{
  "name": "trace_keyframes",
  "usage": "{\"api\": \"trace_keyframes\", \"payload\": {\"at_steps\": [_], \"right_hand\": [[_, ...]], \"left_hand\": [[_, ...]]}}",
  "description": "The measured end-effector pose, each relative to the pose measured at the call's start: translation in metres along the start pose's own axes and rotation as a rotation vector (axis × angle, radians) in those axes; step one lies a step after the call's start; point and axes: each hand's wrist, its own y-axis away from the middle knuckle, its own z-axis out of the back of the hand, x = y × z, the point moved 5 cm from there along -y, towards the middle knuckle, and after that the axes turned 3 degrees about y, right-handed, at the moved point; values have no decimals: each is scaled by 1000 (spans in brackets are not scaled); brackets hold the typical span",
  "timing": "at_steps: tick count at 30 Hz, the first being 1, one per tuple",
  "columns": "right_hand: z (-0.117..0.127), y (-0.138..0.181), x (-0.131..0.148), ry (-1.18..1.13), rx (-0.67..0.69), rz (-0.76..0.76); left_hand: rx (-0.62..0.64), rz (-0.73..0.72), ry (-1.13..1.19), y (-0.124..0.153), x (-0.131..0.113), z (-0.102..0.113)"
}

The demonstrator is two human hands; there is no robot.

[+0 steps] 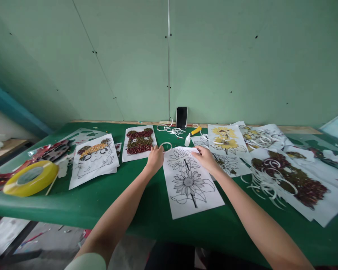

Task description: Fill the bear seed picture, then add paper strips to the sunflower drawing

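Observation:
A sheet with a black-outlined flower drawing (pixel 181 193) lies on the green table in front of me. At its top left corner my left hand (pixel 155 160) is closed, fingers pinched on a thin curled white strip (pixel 166 143). My right hand (pixel 206 157) pinches the sheet's top right edge, thumb and fingers together. Just beyond the sheet stand a small white glue bottle (pixel 187 140) and a yellow-handled tool (pixel 196 130), perhaps a cutter. Partly under my right arm is another flower sheet (pixel 229 164).
Left are a roll of yellow tape (pixel 49 179), a hamster picture (pixel 97 159) and a bear picture covered in seeds (pixel 140 141). A phone (pixel 181 117) leans on the wall. On the right lie a yellow flower picture (pixel 225 138), curled white strips (pixel 266 185) and seed-covered sheets (pixel 310 189).

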Motion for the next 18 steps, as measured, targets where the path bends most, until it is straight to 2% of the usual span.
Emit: {"api": "trace_keyframes", "payload": {"at_steps": [7, 12, 18], "right_hand": [[19, -4, 0, -84, -58, 22], [38, -8, -2, -279, -157, 22], [38, -8, -2, -457, -179, 38]], "left_hand": [[-88, 63, -14, -3, 6, 8], [-137, 51, -19, -2, 8, 12], [-214, 59, 126, -3, 5, 17]]}}
